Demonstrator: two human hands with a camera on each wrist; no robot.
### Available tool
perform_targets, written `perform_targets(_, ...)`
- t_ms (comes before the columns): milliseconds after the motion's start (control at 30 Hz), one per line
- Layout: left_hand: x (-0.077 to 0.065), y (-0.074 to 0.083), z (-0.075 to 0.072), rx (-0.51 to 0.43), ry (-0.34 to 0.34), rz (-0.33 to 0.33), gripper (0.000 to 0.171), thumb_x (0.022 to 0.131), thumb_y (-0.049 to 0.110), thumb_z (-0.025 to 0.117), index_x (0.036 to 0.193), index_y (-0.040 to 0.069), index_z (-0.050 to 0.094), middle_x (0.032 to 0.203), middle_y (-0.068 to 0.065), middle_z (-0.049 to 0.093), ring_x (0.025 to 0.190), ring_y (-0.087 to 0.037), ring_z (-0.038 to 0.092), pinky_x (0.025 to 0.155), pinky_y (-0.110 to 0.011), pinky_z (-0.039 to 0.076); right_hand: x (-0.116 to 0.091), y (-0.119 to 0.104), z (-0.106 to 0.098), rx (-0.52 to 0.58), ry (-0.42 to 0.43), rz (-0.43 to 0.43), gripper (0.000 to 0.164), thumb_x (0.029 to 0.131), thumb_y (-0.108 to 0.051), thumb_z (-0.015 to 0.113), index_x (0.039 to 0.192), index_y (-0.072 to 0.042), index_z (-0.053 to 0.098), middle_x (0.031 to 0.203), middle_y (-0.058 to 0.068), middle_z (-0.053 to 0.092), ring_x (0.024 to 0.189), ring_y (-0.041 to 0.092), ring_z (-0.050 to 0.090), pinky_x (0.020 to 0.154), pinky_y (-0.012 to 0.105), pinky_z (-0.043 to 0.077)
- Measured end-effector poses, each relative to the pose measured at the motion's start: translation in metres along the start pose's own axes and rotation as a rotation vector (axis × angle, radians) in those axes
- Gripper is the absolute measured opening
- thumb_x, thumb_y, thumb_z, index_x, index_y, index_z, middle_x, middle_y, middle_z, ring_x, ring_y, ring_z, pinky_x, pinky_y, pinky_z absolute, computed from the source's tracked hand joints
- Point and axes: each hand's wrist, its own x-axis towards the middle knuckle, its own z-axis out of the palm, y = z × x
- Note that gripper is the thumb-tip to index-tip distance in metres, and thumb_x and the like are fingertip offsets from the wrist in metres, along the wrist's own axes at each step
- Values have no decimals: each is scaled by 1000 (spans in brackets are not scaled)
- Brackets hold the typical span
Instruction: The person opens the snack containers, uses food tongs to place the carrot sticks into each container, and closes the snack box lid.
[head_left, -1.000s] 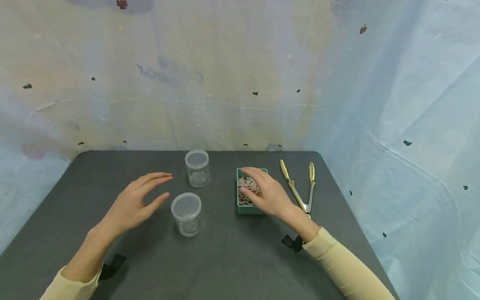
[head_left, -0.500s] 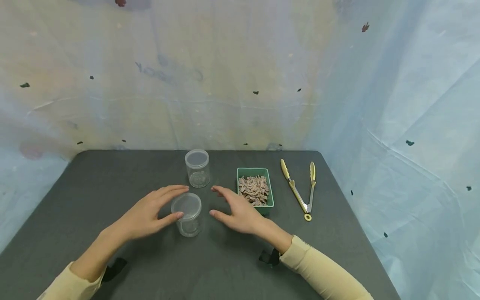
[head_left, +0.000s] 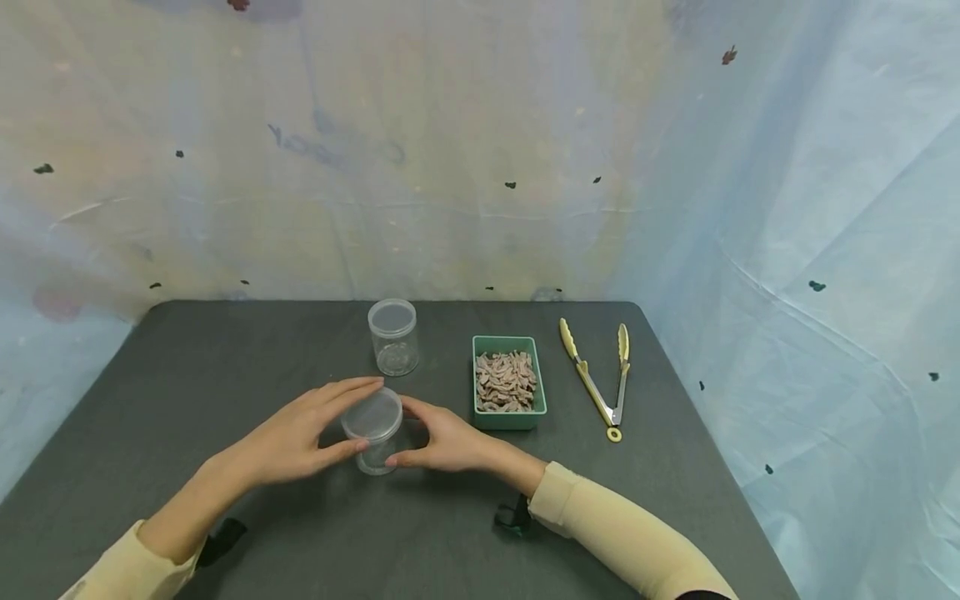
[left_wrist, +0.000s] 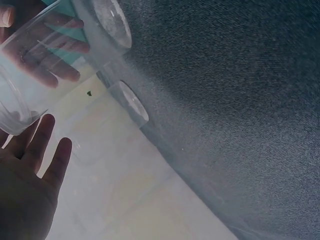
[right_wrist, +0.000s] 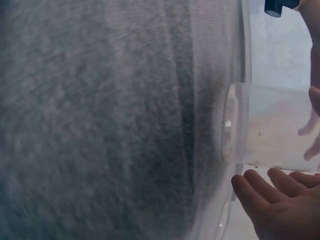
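The nearer clear jar (head_left: pixel 374 421) stands upright on the dark table with a translucent lid on top. Around its left side reaches my left hand (head_left: pixel 307 433), fingers behind the lid's edge and thumb in front. My right hand (head_left: pixel 446 437) is at the jar's right side, thumb low and fingers at the back. Both wrist views show the fingers extended beside the clear wall; firm contact cannot be told. Behind it stands a second lidded clear jar (head_left: pixel 393 337).
Right of the jars sits a green tray (head_left: pixel 506 420) filled with pale brown strips. Spread tongs (head_left: pixel 618 400) with yellowish tips lie farther right. A pale sheet (head_left: pixel 450 167) hangs behind the dark table (head_left: pixel 420 550).
My right hand has come left from over the green tray to the nearer jar's right side. My left hand has moved right to that jar's lid. The jars stay put.
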Motion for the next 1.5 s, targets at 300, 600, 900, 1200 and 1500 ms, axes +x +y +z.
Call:
perform_targets(300, 0, -4, 1, -66, 1, 24, 77, 99, 38, 73, 165, 27, 34, 164, -4, 40, 143, -39, 46, 107, -69, 41, 5, 8, 8, 55, 18, -31, 81, 96, -19, 79, 162, -10, 33, 154, 10, 52, 137, 16, 54, 111, 30, 47)
perform_targets(600, 0, -15, 6, -213, 25, 10, 76, 94, 32, 79, 161, 23, 43, 161, -3, 45, 144, -30, 47, 103, -50, 52, 8, 8, 9, 102, 17, -33, 72, 93, -11, 80, 153, -3, 41, 150, 15, 55, 139, 22, 54, 113, 35, 46)
perform_targets(900, -1, -20, 11, -317, 61, -23, 77, 89, 25, 84, 158, 22, 48, 159, -5, 49, 145, -22, 46, 106, -26, 48, 12, 15, 13, 198, -27, -38, 65, 94, -1, 76, 146, 0, 36, 151, 21, 53, 142, 23, 51, 112, 29, 45)
perform_targets(1200, -1, -17, 13, -277, 116, 20, 77, 87, 24, 86, 156, 18, 51, 154, -13, 53, 141, -26, 52, 106, -19, 45, 10, 11, 14, 173, -8, -68, 63, 94, -1, 75, 143, 3, 37, 149, 25, 52, 140, 29, 53, 111, 28, 46)
perform_targets(1500, 0, -14, 19, -174, 195, 48, 78, 84, 20, 89, 153, 11, 54, 151, -13, 57, 132, -38, 58, 105, -18, 46, 10, 10, 14, 107, 0, -39, 65, 95, -6, 77, 145, 0, 36, 150, 21, 53, 139, 23, 53, 110, 23, 45)
